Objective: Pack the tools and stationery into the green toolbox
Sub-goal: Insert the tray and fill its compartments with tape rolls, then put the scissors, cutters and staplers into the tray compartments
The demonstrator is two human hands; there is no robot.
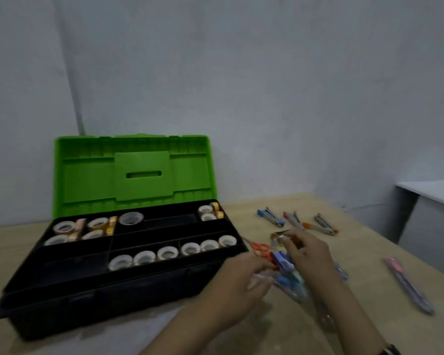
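Both hands work over a small heap of stationery point(290, 275) on the wooden table point(369, 252), just to the right of the green toolbox point(128, 226).

Left hand point(237, 285): fingers curled forward and down onto the near left edge of the heap. The fingertips meet the clear packaging there, beside the orange-handled scissors point(261, 249). Motion blur hides whether they actually pinch anything; grip cannot be confirmed.

Right hand point(309, 254): fingers bent, tips drawn together above the far side of the heap, apparently closed round a small brownish, metallic item point(280, 235). Its identity cannot be made out. A blue-and-white item point(282, 260) lies directly under these fingers, between the two hands.

Toolbox: lid raised upright, black tray exposed, standing left of the left fingertips. Tape rolls point(169, 253) sit in a row in the front compartments; more rolls occupy the rear left and rear right compartments.

Beyond the right fingertips, well apart from them, three staplers point(292, 219) lie side by side on the table, with blue, pink and orange ends. To the right of the right hand, well clear, a long dark packaged item point(408, 284) lies diagonally. A dark wristband point(391, 351) shows on the right wrist at the frame's lower edge.
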